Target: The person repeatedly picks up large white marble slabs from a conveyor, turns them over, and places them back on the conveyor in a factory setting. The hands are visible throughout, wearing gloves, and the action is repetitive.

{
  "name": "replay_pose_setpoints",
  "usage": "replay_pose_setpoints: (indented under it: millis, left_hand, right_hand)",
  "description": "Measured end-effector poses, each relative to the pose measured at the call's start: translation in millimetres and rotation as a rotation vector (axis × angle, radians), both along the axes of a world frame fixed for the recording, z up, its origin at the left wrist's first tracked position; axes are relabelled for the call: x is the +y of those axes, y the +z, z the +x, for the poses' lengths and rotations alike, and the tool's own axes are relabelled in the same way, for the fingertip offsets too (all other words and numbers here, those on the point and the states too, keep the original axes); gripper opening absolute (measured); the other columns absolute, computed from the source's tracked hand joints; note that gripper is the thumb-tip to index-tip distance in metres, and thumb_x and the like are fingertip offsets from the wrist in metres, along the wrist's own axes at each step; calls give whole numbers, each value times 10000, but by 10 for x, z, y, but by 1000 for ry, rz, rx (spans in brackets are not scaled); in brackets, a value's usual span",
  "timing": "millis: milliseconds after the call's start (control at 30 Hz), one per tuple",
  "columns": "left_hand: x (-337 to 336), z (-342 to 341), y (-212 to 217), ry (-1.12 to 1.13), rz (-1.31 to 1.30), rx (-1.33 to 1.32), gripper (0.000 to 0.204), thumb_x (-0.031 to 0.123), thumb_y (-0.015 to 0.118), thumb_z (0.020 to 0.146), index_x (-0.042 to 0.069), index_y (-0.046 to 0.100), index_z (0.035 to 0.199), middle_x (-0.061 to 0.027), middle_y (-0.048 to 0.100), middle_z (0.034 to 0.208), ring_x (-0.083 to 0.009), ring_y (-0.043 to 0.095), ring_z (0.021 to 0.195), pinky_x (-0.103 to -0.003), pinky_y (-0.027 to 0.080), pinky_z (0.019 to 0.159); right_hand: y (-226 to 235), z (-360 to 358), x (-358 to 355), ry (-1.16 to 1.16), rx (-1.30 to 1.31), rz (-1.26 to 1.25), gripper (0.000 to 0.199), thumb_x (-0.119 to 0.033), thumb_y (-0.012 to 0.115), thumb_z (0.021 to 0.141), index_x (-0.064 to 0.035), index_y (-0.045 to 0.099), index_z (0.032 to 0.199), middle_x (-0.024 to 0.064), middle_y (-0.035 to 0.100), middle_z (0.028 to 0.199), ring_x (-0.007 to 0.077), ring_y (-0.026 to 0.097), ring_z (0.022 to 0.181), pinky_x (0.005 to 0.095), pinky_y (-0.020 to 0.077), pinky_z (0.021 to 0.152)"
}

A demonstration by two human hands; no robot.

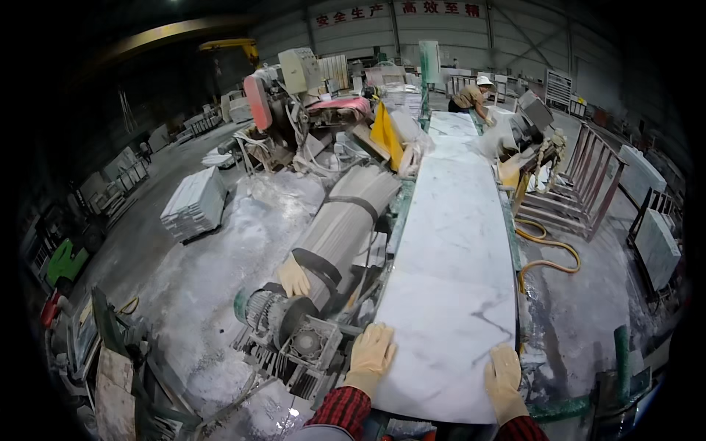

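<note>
A long white marble slab [456, 220] with grey veins stretches away from me on a narrow green-framed conveyor; a seam crosses it partway along. At its near left edge, my left hand [371, 358], in a cream rubber glove, grips the slab. Opposite, my right hand [504, 378], gloved alike, holds the near right edge. The fingertips' undersides are hidden. Both of my sleeves are red and black plaid. Left of the slab lies a loose cream glove [293, 278] on a dusty, strapped roller-like machine part [342, 220], beside an electric motor [265, 309].
At the far end, a person in a white hat [471, 95] leans over the conveyor. A cutting machine [301, 110] stands far left, a motor [529, 121] far right. A yellow hose [551, 257] and metal rack [577, 184] are on the right; stacked slabs [195, 202] sit left.
</note>
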State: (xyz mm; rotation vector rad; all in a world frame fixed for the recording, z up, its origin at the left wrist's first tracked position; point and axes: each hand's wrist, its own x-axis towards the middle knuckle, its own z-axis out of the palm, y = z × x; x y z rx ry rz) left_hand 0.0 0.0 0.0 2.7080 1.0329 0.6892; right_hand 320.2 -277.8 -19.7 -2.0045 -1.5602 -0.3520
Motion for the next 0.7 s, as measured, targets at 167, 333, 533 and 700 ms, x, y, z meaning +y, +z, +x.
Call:
replay_pose_setpoints:
  millis: [167, 333, 533, 700]
  left_hand:
    - [45, 95, 37, -15, 57, -99, 461, 301, 703, 1031, 99, 635, 1440, -192, 635, 1490, -413, 562, 1427, -541, 488, 1146]
    - [-46, 12, 28, 18, -1, -29, 461, 317, 698, 1035, 129, 634, 1451, -177, 623, 1543, -402, 540, 1466, -538, 479, 1163]
    - [-86, -3, 33, 21, -15, -14, 505, 332, 688, 1045, 135, 606, 1502, -170, 620, 1562, -400, 520, 1495, -548, 469, 1171]
    - [-29, -82, 36, 18, 75, -26, 588, 330, 668, 1059, 151, 556, 1608, -196, 622, 1560, -425, 585, 1425, -549, 500, 1128]
  right_hand:
    - [43, 84, 83, 3, -106, 67, 388, -142, 715, 942, 44, 705, 1283, 289, 689, 1267, 515, 627, 1187, 601, 496, 1074]
    - [105, -59, -2, -16, -37, -11, 417, -132, 717, 928, 49, 688, 1303, 283, 675, 1269, 507, 614, 1179, 595, 489, 1067]
    - [-15, -29, -88, -37, -13, -27, 428, -131, 706, 927, 25, 714, 1326, 307, 685, 1376, 539, 613, 1303, 618, 452, 1186]
    - [33, -73, -20, 19, -112, 81, 397, -87, 695, 937, 59, 686, 1306, 302, 680, 1329, 521, 606, 1280, 623, 470, 1136]
